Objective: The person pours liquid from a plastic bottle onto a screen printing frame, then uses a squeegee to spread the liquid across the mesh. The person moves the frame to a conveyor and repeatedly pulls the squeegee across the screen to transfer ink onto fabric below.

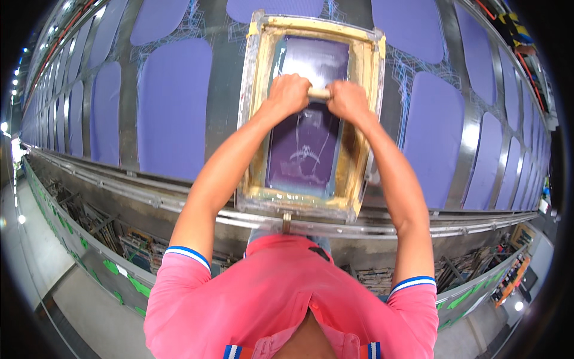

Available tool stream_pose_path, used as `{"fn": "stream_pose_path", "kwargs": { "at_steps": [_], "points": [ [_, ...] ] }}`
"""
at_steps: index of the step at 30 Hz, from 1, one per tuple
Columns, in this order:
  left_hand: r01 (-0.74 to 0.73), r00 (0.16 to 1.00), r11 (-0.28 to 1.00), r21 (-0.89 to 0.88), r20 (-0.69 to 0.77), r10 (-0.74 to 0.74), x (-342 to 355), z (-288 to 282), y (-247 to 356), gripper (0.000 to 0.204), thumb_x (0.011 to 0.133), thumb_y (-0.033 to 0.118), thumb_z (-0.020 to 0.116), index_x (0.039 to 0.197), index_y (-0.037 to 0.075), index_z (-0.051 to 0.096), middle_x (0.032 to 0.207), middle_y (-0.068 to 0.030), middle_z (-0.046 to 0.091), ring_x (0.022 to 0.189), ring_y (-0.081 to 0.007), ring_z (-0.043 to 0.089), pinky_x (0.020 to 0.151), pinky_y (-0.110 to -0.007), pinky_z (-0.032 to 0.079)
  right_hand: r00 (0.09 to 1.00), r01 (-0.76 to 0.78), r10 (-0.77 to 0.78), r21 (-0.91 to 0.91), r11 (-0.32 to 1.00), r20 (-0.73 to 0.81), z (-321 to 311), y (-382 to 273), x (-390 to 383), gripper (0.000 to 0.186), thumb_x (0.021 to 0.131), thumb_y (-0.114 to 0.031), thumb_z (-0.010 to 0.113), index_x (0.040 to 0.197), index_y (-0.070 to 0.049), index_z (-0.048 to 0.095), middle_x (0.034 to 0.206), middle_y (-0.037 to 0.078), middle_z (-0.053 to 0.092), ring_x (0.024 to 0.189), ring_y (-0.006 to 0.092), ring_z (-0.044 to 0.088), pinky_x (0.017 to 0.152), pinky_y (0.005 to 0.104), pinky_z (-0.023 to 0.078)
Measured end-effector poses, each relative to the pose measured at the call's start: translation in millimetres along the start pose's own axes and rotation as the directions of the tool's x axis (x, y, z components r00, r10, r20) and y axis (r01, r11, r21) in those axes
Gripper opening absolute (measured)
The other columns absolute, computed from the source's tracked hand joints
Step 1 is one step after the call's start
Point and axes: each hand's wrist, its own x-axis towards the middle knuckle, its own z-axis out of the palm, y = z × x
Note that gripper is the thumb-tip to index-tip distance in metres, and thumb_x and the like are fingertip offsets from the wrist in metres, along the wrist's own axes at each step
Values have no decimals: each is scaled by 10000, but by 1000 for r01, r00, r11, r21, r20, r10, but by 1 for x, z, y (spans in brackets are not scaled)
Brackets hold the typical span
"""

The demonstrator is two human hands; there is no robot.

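A screen-printing frame [317, 25] with a worn, yellowish rim lies on the long dark table before me. Its mesh [293, 161] looks dark purple, with a pale bow-shaped design in the lower part. My left hand [289, 94] and my right hand [349, 100] are both closed around a squeegee [320, 93], over the upper half of the mesh. Only a short pale stretch of its handle shows between my fists; the blade is hidden. Glossy patches on the mesh lie beyond my hands. Whatever is beneath the frame is covered.
Purple fabric pieces [173, 110] lie flat in rows on both sides, one [433, 143] close to the frame's right. A metal rail [382, 230] runs along the table's near edge, in front of my body. Below it, shelves hold stacked flat items [382, 280].
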Motion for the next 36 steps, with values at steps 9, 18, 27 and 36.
{"fn": "stream_pose_path", "kwargs": {
  "at_steps": [9,18,27,36],
  "points": [
    [7,997,993,114,82,-16,185,-42,-44,228,723,130,661,913,67,771,921,-201,732,883,-366,719,774,-470,567,978,-120,131,-78,990,160,-56,80,170,331,746,-133,578,1025,-161,753,947,183,731,907,386,702,820,475,555],
    [-55,999,996,65,3,55,104,-11,-32,199,723,80,627,850,121,775,721,-182,698,691,-354,705,654,-464,563,1000,-13,15,-91,996,24,-19,46,96,188,761,-144,667,937,-129,731,875,138,709,828,369,687,727,475,558],
    [35,999,995,-96,31,-32,-140,20,43,152,678,9,642,785,81,723,777,-120,688,728,-323,693,617,-448,552,995,86,-89,64,994,35,34,-61,-119,117,725,-43,615,818,-36,685,836,137,654,849,318,670,947,589,480],
    [21,998,996,-84,64,-16,-253,46,78,255,691,6,611,908,61,734,848,-109,702,811,-312,690,697,-443,549,1000,5,-13,670,742,7,51,-60,-206,582,752,-405,790,1209,-70,655,1134,175,653,1123,361,581,1037,557,395]
  ]
}}
